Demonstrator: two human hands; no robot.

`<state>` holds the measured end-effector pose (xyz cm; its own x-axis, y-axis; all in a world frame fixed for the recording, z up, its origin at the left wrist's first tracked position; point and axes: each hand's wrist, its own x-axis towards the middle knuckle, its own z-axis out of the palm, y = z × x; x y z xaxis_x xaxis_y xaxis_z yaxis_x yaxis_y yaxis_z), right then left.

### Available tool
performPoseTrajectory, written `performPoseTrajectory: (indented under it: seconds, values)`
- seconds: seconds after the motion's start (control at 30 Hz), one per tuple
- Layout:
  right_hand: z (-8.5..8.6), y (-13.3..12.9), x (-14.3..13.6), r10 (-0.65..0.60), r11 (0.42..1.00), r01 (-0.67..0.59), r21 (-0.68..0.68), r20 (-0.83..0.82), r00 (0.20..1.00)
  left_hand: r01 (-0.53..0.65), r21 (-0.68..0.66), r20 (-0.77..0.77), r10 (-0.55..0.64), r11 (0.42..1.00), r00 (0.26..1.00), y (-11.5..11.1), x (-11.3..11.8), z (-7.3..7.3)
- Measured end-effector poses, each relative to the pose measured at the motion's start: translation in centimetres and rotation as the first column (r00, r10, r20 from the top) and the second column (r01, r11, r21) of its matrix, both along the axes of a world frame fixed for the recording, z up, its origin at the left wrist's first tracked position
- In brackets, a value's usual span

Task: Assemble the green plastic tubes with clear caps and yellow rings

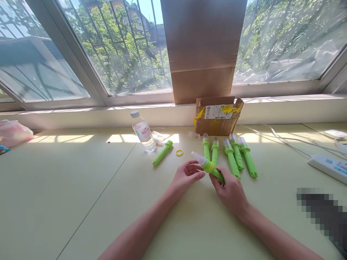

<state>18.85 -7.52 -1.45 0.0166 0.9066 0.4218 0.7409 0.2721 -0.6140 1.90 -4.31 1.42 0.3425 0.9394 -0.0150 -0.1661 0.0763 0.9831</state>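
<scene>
Right hand (231, 191) clamped round lower end of ribbed green plastic tube with yellow band (208, 167) — long axis slanting forward-left. Left hand (187, 176) loosely open, nearer clear tip (198, 157); contact unclear.

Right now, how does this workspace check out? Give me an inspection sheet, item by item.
Surface: pale green table, sunlit patches along the back.
Work items: held stick; loose stick beside yellow ring; five sticks grouped to the right.
Clutter: bottle, carton, pink bag; pixelated dark shape, unidentifiable.
Hands: right hand grips the held stick; left hand open by its clear tip, contact unclear.
Cables: white cables near power strip, at right.
Surroundings: windows behind, cardboard panel between them.
</scene>
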Motion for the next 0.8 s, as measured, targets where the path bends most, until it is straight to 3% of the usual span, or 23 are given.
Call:
performPoseTrajectory:
  seconds: [0.5,0.67,0.8]
  values:
    - [0.2,0.2,0.2,-0.059,0.996,0.036,-0.083,-0.298,0.953,-0.047,0.035,-0.107,0.050,0.998,0.993,-0.2,0.1,0.0]
    - [0.2,0.4,0.2,-0.059,0.996,0.032,-0.088,-0.316,0.947,-0.162,0.133,-0.165,0.183,0.978,0.969,0.3,0.3,-0.8]
    - [0.2,0.5,0.2,-0.063,0.994,0.029,-0.107,-0.326,0.943,-0.262,0.331,-0.358,0.377,0.907,0.854,1.3,0.2,-1.6]
